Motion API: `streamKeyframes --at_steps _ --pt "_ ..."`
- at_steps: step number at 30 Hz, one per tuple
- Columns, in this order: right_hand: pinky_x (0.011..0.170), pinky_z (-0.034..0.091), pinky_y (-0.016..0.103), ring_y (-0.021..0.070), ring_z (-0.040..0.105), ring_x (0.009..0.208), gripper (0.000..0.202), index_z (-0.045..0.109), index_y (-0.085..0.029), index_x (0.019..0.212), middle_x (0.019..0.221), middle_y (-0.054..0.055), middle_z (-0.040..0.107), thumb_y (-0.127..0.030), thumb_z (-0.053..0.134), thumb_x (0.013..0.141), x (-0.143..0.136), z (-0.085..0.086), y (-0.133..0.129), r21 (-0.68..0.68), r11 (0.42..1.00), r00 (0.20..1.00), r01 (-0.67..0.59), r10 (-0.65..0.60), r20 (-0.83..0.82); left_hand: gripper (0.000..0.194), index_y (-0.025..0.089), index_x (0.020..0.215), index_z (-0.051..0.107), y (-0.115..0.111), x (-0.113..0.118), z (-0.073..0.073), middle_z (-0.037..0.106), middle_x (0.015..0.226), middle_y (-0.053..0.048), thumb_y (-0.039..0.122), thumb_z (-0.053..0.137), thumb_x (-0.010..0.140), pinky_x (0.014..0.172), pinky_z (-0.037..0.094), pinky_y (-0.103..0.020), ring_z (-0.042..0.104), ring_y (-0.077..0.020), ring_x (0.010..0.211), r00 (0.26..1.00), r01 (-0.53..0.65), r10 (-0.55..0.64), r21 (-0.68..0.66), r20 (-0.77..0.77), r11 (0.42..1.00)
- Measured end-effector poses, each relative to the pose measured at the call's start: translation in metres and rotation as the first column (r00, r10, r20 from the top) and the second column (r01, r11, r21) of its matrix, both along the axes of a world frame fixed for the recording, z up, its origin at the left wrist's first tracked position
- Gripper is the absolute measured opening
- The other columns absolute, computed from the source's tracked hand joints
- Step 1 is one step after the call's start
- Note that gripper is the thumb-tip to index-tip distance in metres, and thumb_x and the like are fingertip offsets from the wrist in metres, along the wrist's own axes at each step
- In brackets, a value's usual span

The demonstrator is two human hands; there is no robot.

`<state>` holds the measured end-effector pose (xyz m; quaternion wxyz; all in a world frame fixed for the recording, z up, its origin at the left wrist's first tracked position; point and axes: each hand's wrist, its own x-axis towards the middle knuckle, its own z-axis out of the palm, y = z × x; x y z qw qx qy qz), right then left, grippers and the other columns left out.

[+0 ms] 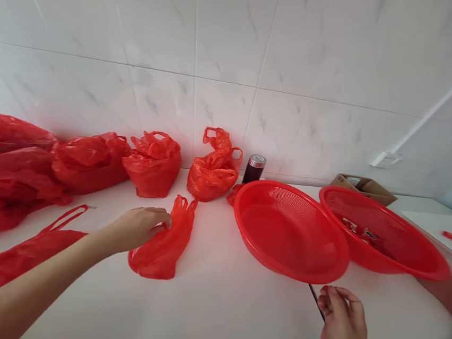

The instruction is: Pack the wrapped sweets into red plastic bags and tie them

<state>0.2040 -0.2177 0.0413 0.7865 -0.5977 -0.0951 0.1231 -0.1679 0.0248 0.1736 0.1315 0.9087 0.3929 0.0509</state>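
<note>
My left hand (140,228) reaches over the table and pinches the upper left side of a small red plastic bag (161,256). The bag's handles point upward and its lower part rests on the white tabletop. My right hand (342,330) is at the lower right, just in front of the rim of a red plastic basket (292,229) with perforated sides. Its fingers are curled in toward the thumb; whether anything small is between them is hidden. No contents show inside this basket.
Filled red bags (152,168) line the tiled wall. Another red bag (38,250) lies at the left. A dark tumbler (254,168) stands behind the baskets. A second red basket (388,233) holds small packets; a person's forearm (443,297) is beside it. Behind sits a cardboard box (371,190).
</note>
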Motion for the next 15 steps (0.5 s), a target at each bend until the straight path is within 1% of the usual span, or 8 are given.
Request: streamKeyframes --at_steps 2,4,7,8,9,11,13,15 --pt "0.063 0.043 0.024 0.0102 0.054 0.062 0.035 0.055 -0.021 0.087 0.074 -0.002 0.062 -0.035 0.078 0.064 0.025 0.008 -0.009 0.016 0.998 0.996 0.061 -0.062 0.059 0.038 0.025 0.093 0.07 0.008 0.013 -0.012 0.07 0.1 -0.006 0.01 0.037 0.082 0.087 0.044 -0.044 0.064 -0.0274 0.092 0.993 -0.011 0.038 0.233 -0.112 0.972" --pt "0.062 0.043 0.024 0.0102 0.053 0.06 0.037 0.055 -0.021 0.089 0.076 -0.002 0.062 -0.034 0.078 0.063 0.047 0.015 -0.016 0.011 0.997 0.99 0.081 -0.082 0.111 0.044 0.022 0.1 0.07 0.015 0.023 -0.021 0.066 0.116 -0.011 0.005 0.035 0.081 0.097 0.036 -0.052 0.06 -0.0318 0.106 0.981 -0.074 0.142 0.425 -0.13 0.902" --pt "0.059 0.043 0.024 0.0108 0.054 0.061 0.042 0.055 -0.021 0.093 0.079 -0.001 0.061 -0.04 0.078 0.064 0.076 0.024 -0.025 -0.072 0.994 0.976 0.085 -0.068 0.209 0.044 0.018 0.112 0.067 0.014 0.038 -0.027 0.047 0.142 -0.016 0.008 0.036 0.082 0.102 0.027 -0.062 0.042 -0.0395 0.129 0.964 -0.178 0.258 0.578 -0.06 0.797" --pt "0.059 0.044 0.024 0.0114 0.055 0.062 0.044 0.055 -0.021 0.096 0.08 -0.001 0.061 -0.042 0.078 0.065 0.085 0.027 -0.028 -0.113 0.99 0.967 0.086 -0.055 0.25 0.044 0.018 0.115 0.066 0.01 0.044 -0.029 0.043 0.146 -0.016 0.01 0.037 0.083 0.103 0.025 -0.063 0.037 -0.0404 0.132 0.969 -0.178 0.245 0.584 -0.037 0.792" --pt "0.059 0.044 0.025 0.0122 0.056 0.064 0.046 0.055 -0.021 0.099 0.083 0.0 0.061 -0.044 0.077 0.065 0.093 0.029 -0.029 -0.161 0.983 0.956 0.086 -0.036 0.29 0.043 0.019 0.118 0.064 0.005 0.051 -0.031 0.042 0.146 -0.015 0.013 0.038 0.084 0.104 0.025 -0.063 0.035 -0.04 0.134 0.98 -0.151 0.199 0.566 -0.024 0.81" --pt "0.059 0.047 0.026 0.0148 0.059 0.068 0.052 0.053 -0.021 0.107 0.088 0.002 0.061 -0.047 0.075 0.067 0.108 0.035 -0.031 -0.27 0.961 0.938 0.064 0.035 0.345 0.04 0.022 0.12 0.062 -0.009 0.067 -0.037 0.045 0.143 -0.012 0.021 0.04 0.087 0.105 0.029 -0.058 0.038 -0.0361 0.132 0.998 -0.065 0.07 0.479 0.006 0.875" --pt "0.061 0.05 0.029 0.0179 0.063 0.072 0.061 0.05 -0.023 0.119 0.092 0.004 0.062 -0.049 0.072 0.069 0.124 0.04 -0.031 -0.387 0.922 0.922 -0.004 0.153 0.355 0.039 0.024 0.121 0.061 -0.021 0.085 -0.044 0.048 0.141 -0.01 0.029 0.04 0.089 0.104 0.036 -0.051 0.043 -0.0319 0.129 0.998 -0.002 -0.017 0.332 0.053 0.943" --pt "0.061 0.051 0.031 0.0191 0.064 0.07 0.064 0.049 -0.025 0.124 0.09 0.003 0.064 -0.05 0.071 0.069 0.142 0.045 -0.029 -0.494 0.869 0.892 -0.017 0.236 0.385 0.041 0.023 0.124 0.058 -0.029 0.103 -0.051 0.05 0.139 -0.01 0.034 0.038 0.09 0.099 0.042 -0.048 0.049 -0.0299 0.124 0.992 0.002 -0.02 0.142 0.122 0.99"
